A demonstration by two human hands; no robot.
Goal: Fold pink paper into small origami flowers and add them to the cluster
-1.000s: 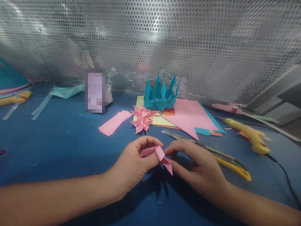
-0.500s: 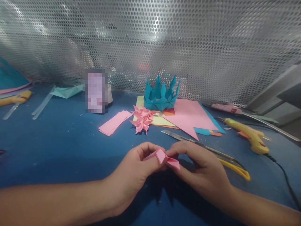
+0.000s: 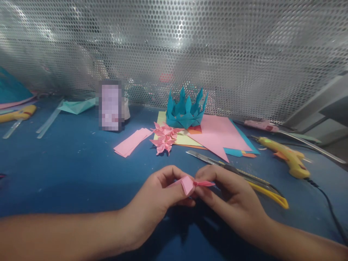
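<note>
Between my hands, above the blue table, is a small folded pink paper piece (image 3: 187, 185). My left hand (image 3: 160, 194) pinches its left part between thumb and fingers. The thumb and forefinger of my right hand (image 3: 228, 194) squeeze its narrow right flap, whose tip sticks out to the right. Beyond my hands lie several pink paper flowers (image 3: 164, 139), and to their left a fanned stack of pink paper strips (image 3: 132, 142). A utility knife (image 3: 231, 168) with its blade out rests just behind my right hand.
A blue folded-paper crown (image 3: 186, 116) stands on coloured sheets, with a pink sheet (image 3: 217, 132) on top. A yellow glue gun (image 3: 285, 156) with a cord lies right; a second one (image 3: 25, 113) lies left. A blurred upright phone (image 3: 111, 107) stands before the perforated metal panel (image 3: 146, 47).
My right fingers have pinched the right flap of the pink paper narrower, and it now points out straight to the right instead of down. My left hand keeps its hold.
</note>
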